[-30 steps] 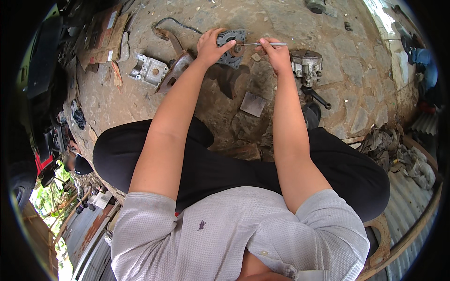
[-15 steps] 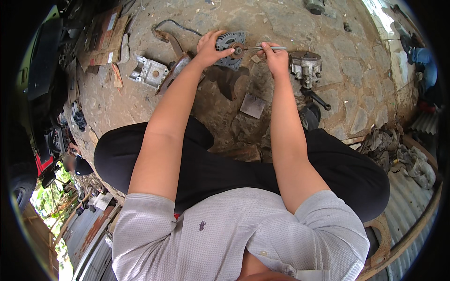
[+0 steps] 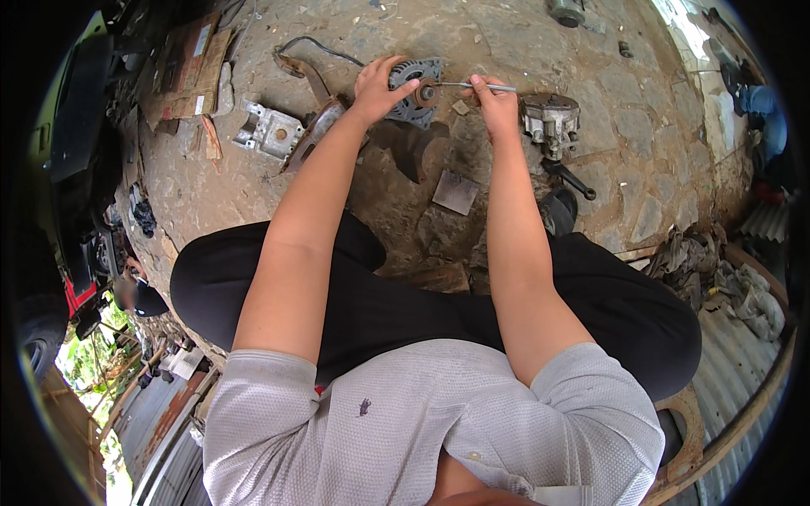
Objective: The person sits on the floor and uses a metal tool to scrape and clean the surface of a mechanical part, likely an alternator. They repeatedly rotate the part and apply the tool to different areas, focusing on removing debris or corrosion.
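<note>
A grey finned alternator (image 3: 415,72) stands on the stone floor ahead of me, with a rusty brown pulley (image 3: 428,93) on its near right face. My left hand (image 3: 381,87) grips the alternator's left side, the thumb reaching across toward the pulley. In my right hand (image 3: 494,101), a slim screwdriver (image 3: 504,88) is pinched between thumb and fingers. Its thin shaft points left, and the tip meets the upper edge of the pulley; exact contact is too small to make out.
Right of my right hand sits a round metal housing (image 3: 550,114), with a dark connecting rod (image 3: 576,181) below it. A flat square plate (image 3: 456,192) lies between my forearms. On the left are a silver casting (image 3: 268,131), a bent rusty bracket (image 3: 314,78) and cardboard (image 3: 181,80).
The screwdriver's tip has shifted slightly upward along the pulley's edge. My left thumb has moved a little up and left, and its hold on the alternator stays.
</note>
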### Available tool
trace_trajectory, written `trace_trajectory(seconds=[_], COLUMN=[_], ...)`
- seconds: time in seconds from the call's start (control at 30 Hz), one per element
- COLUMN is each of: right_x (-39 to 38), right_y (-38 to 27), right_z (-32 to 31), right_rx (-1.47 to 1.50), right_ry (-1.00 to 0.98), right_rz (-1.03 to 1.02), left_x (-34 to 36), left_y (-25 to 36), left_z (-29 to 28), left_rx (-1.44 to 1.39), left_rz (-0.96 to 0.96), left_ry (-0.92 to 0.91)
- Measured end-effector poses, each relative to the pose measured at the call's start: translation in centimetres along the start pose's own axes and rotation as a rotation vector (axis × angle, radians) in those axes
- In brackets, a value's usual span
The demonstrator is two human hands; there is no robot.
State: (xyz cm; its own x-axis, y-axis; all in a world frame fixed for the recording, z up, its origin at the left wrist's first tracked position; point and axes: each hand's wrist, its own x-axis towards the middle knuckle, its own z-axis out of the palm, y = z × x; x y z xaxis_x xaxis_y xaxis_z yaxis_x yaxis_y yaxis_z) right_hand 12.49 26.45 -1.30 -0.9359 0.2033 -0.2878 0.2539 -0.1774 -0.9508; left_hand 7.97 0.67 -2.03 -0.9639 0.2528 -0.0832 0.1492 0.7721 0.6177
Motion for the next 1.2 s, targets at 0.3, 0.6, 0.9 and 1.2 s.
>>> trace_trajectory(seconds=[0.3,0.6,0.9,1.2], right_x=[-1.6,-5.5,-7.1,-7.3], right_y=[2.3,5.5,4.2,2.7], right_z=[-0.2,2.1,4.6,3.2], right_rx=[0.197,0.569,0.665,0.507], right_ry=[0.027,0.156,0.371,0.48], right_rz=[0.186,0.285,0.376,0.398], left_x=[-0.2,0.5,0.5,0.0], left_y=[-1.1,-0.9,-1.2,-0.6], left_z=[-1.0,-0.6,0.4,-0.5], left_rx=[0.008,-0.133,-0.042,-0.082], left_rz=[0.103,-0.023,0.034,-0.012], left_ry=[-0.071,-0.039,0.025,-0.044])
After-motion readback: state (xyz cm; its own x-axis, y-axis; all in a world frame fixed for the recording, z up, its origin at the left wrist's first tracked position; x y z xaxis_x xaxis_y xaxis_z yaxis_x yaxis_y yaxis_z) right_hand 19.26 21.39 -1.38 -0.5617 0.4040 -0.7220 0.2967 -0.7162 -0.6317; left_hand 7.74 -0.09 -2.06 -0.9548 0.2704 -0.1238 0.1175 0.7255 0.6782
